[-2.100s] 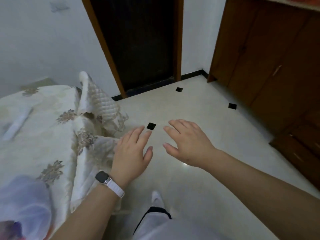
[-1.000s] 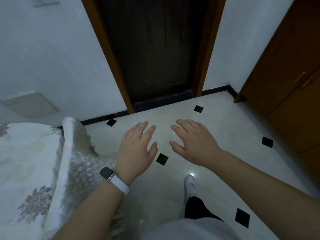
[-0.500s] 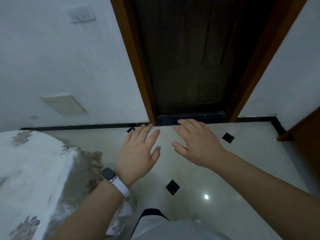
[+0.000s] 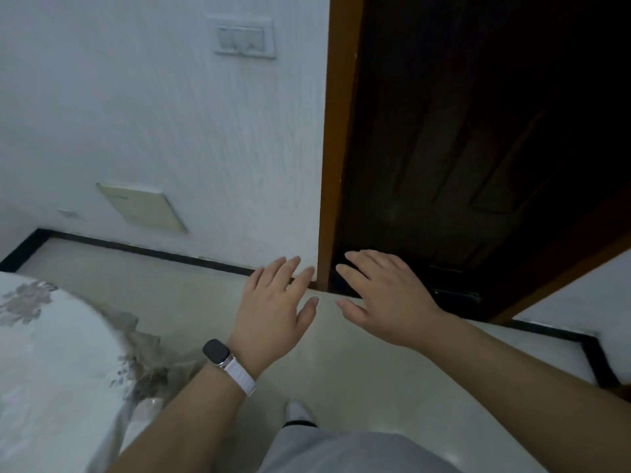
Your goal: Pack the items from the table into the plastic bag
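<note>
My left hand (image 4: pixel 273 308), with a watch on a white strap at the wrist, is held out flat over the floor, fingers apart and empty. My right hand (image 4: pixel 386 295) is stretched out beside it, palm down, fingers spread, holding nothing. A corner of the table (image 4: pixel 51 363), covered by a cream floral quilted cloth, shows at the lower left. No plastic bag and no items are in view.
A dark wooden door (image 4: pixel 461 148) in an orange-brown frame stands straight ahead. A white wall with a switch plate (image 4: pixel 244 37) and a pale panel (image 4: pixel 143 206) is on the left. Pale tiled floor (image 4: pixel 375 370) lies underfoot; my foot (image 4: pixel 297 413) shows below.
My view has swung left and up, away from the cabinets towards the door and wall. The plastic bag at the lower left has left the view. Both hands stay open and side by side.
</note>
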{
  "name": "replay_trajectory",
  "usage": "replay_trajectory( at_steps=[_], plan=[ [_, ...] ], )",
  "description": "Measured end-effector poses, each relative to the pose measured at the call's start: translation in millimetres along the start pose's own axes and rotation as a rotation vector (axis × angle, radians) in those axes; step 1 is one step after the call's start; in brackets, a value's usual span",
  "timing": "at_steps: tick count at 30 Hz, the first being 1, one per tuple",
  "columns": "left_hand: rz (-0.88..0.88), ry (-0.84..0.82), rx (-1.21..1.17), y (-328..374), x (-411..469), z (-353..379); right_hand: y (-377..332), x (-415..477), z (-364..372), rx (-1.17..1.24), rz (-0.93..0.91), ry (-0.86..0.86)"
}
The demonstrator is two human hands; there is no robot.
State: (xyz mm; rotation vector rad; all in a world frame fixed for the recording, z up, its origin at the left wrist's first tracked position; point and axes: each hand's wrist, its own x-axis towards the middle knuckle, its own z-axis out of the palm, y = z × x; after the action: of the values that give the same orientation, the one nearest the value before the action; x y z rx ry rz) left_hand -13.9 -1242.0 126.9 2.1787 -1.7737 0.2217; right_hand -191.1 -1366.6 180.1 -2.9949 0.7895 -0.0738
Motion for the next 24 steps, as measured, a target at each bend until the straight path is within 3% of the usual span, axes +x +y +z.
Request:
replay_trajectory(
  at_steps=[10, 24],
  plan=[
    [-0.150, 0.148, 0.041, -127, 81, -2, -13, 179, 6, 0.006, -0.190, 0.062],
    [-0.574, 0.079, 0.285, -266, 169, 2, -30, 443, 43, 0.186, -0.650, 0.066]
  ],
)
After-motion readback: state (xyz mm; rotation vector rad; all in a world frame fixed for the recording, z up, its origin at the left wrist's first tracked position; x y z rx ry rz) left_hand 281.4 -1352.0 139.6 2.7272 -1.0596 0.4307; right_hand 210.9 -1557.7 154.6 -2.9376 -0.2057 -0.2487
